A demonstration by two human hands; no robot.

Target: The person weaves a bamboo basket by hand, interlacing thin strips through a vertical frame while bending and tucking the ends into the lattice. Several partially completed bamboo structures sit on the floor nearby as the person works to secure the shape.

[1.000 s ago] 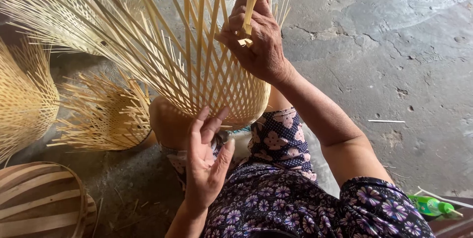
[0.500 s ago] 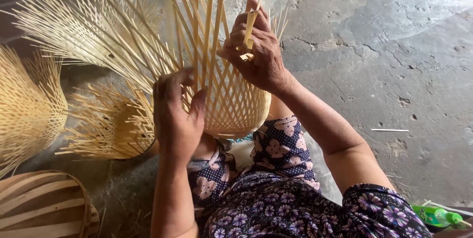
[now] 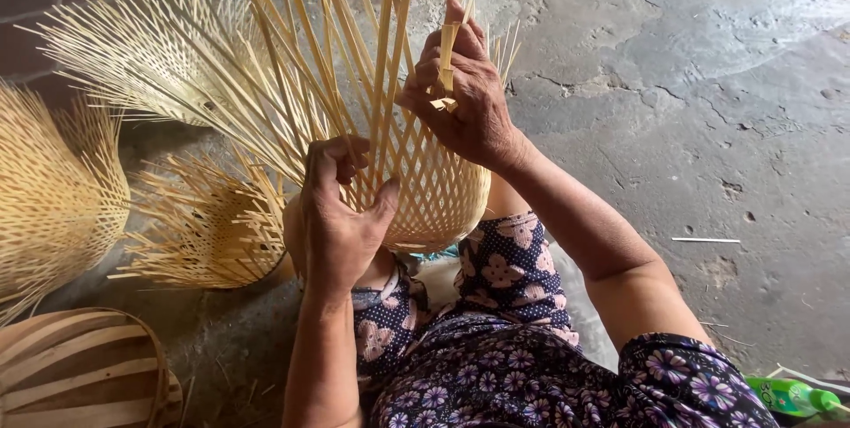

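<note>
On the lap, half-woven bamboo basket [image 3: 416, 189], unfilled, strips in both hands' clenched grip: left hand [image 3: 341, 220], right hand [image 3: 465, 96].

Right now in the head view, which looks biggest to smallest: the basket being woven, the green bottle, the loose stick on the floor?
1. Basket being woven, largest by far.
2. Green bottle, partly cut off at the edge.
3. Loose stick, thinnest; its length looks similar to the bottle's visible part.
</note>
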